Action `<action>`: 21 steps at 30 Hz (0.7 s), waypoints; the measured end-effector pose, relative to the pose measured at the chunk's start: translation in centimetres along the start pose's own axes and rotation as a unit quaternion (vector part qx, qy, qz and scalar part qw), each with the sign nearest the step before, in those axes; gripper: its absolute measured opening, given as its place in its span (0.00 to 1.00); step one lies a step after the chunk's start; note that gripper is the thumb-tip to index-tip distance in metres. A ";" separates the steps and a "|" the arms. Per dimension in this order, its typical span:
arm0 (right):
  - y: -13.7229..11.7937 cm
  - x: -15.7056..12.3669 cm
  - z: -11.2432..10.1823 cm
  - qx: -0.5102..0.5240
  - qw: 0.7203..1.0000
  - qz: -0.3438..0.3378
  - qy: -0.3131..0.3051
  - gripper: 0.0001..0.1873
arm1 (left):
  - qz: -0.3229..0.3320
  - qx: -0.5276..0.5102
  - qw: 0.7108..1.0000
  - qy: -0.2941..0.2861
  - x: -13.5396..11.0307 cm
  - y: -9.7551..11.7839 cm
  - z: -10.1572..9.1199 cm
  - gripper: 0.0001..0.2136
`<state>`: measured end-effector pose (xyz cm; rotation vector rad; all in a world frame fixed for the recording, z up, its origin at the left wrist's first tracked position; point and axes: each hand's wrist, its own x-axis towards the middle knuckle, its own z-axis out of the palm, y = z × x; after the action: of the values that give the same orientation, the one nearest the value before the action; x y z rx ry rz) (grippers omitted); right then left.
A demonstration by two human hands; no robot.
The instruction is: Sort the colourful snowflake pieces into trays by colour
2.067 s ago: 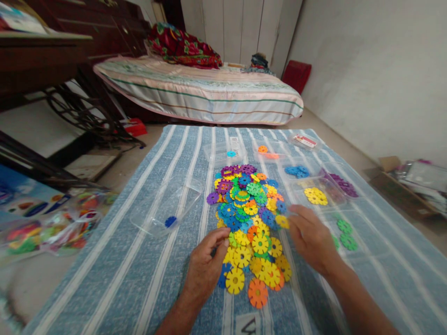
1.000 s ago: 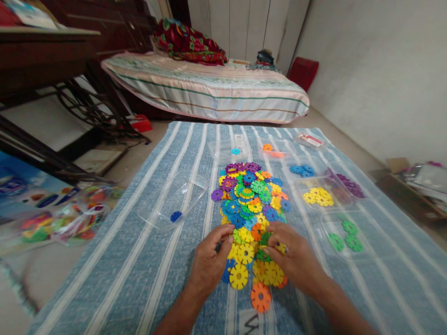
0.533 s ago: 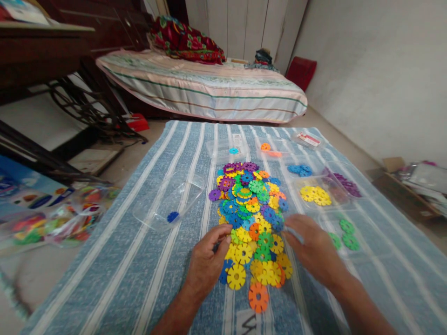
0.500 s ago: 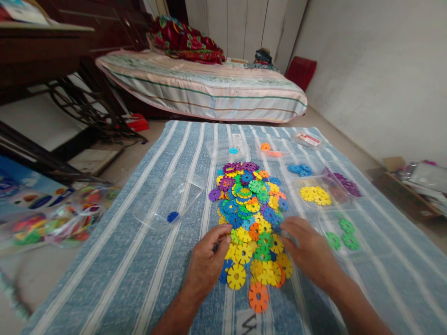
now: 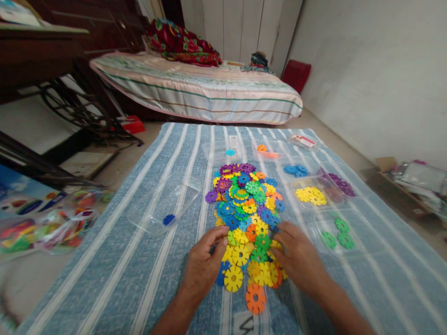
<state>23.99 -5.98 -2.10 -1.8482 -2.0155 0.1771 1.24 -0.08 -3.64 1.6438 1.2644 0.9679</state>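
A heap of flat, gear-shaped plastic discs [image 5: 246,204] in several colours lies on a blue striped cloth [image 5: 139,260]. My left hand [image 5: 203,263] rests at the heap's near left edge, fingers loosely curved, fingertips touching yellow discs. Spread over yellow and green discs at the heap's near right edge are the fingers of my right hand [image 5: 299,258]. I see nothing gripped in either hand. An orange disc [image 5: 255,298] lies nearest me.
Clear trays ring the heap: one with a blue disc [image 5: 169,219] on the left, others with cyan [image 5: 230,152], orange [image 5: 261,148], blue [image 5: 295,170], yellow [image 5: 310,196], purple [image 5: 340,184] and green discs [image 5: 337,232]. A toy bag [image 5: 52,225] lies left, a bed [image 5: 195,93] behind.
My right hand swung out toward the green tray, then came back onto the heap's right side. My left hand stayed put at the left edge.
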 end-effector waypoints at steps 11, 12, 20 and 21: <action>2.9 3.2 -5.3 -0.064 0.953 -0.003 0.295 0.07 | -0.007 -0.007 1.000 -0.004 0.0 -0.2 0.0 0.10; 3.3 3.4 -5.6 -0.083 0.940 0.001 0.332 0.08 | -0.008 -0.008 1.000 -0.004 0.0 -0.1 0.0 0.10; 0.6 1.8 -1.0 -0.026 0.989 -0.053 0.132 0.10 | -0.006 -0.005 1.000 0.004 0.0 0.1 0.0 0.10; 0.1 1.5 -0.2 -0.032 0.993 -0.047 0.104 0.10 | -0.005 -0.003 1.000 0.005 0.0 0.2 0.0 0.10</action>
<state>24.06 -4.58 -1.65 -1.7259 -1.9763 -0.1038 1.32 -0.08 -3.50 1.6279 1.2748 0.9743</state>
